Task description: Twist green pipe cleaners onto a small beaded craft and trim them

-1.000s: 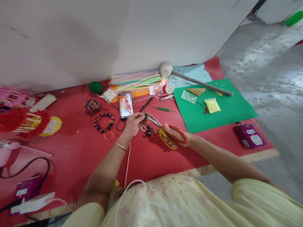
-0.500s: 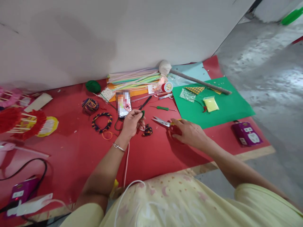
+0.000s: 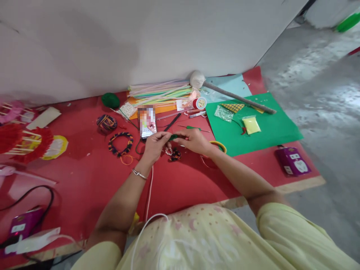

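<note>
Between my two hands is a small dark green yarn piece (image 3: pixel 173 137). My left hand (image 3: pixel 155 145) pinches its left end, and the fingers of my right hand (image 3: pixel 194 141) close on its right side. Just below them hang or lie pink-white beads (image 3: pixel 168 150) beside a dark multicoloured yarn bundle (image 3: pixel 176 154). The scissors' yellow handle (image 3: pixel 219 145) shows on the table by my right wrist; the blades are hidden under my hand. A lit phone (image 3: pixel 146 123) lies beyond my left hand, and a green-handled hook (image 3: pixel 193 128) lies beyond my right.
On the red table (image 3: pixel 112 202) are a braided yarn ring (image 3: pixel 120 144), yarn balls (image 3: pixel 107 123), pipe cleaners (image 3: pixel 160 92), a green sheet (image 3: pixel 275 127) and a purple box (image 3: pixel 292 161). A stick with a white ball (image 3: pixel 197 80) lies along the back. A white cable runs near my body.
My right hand has let go of the scissors and moved left to the green yarn piece. The scissors stay on the table. My left hand has barely moved.
</note>
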Demonstrator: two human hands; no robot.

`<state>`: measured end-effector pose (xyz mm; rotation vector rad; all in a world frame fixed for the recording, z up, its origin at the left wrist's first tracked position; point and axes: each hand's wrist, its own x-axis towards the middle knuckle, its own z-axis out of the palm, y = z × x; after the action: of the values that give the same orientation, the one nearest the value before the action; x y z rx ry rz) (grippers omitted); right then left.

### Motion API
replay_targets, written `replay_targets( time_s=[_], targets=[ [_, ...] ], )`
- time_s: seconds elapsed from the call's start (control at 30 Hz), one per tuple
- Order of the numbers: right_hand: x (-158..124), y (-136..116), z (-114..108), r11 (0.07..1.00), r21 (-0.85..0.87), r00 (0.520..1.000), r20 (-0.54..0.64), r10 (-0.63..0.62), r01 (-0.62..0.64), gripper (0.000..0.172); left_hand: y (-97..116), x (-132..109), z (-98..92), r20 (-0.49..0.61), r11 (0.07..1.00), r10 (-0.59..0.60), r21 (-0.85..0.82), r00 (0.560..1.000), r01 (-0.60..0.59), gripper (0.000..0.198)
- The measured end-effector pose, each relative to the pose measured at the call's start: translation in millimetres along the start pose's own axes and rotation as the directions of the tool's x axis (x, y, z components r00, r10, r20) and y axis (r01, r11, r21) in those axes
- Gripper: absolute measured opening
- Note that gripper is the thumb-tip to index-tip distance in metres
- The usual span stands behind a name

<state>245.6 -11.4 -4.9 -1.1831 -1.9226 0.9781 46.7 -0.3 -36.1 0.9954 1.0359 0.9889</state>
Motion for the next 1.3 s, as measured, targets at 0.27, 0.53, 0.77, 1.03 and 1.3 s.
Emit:
replay_targets(
  time_s=[0.27, 0.53, 0.77, 1.03, 1.3],
  targets=[
    [-2.1, 12.3, 13.4, 0.972, 0.189, 0.978, -0.130, 0.166, -0.140, 0.027, -0.6, 3.3, -2.1, -0.017, 0.996, -0.046, -0.077, 0.999, 0.045, 0.041],
    [-3.6, 15.8, 20.1, 0.943, 0.285, 0.984, 0.003, 0.178, -0.172, 0.042, -6.0, 4.0, -3.5, -0.028, 0.998, -0.054, -0.034, 0.998, 0.053, 0.029],
    [-4.2, 17.0, 28.6, 0.964, 0.240, 0.982, -0.121, 0.145, -0.113, 0.047, -6.5, 4.1, 2.3, -0.010, 1.000, 0.005, -0.023, 1.000, -0.005, 0.031],
    [-7.6, 13.3, 28.3, 0.961, 0.229, 0.971, -0.141, 0.192, -0.157, 0.030, -3.1, 2.5, 2.0, -0.027, 1.000, 0.030, -0.008, 0.999, -0.031, 0.031],
    [-5.3, 13.2, 23.8, 0.917, 0.354, 0.975, -0.049, 0.215, -0.184, 0.033, -0.4, 0.4, 6.1, 0.027, 1.000, -0.015, 0.023, 1.000, 0.014, 0.027]
  ],
)
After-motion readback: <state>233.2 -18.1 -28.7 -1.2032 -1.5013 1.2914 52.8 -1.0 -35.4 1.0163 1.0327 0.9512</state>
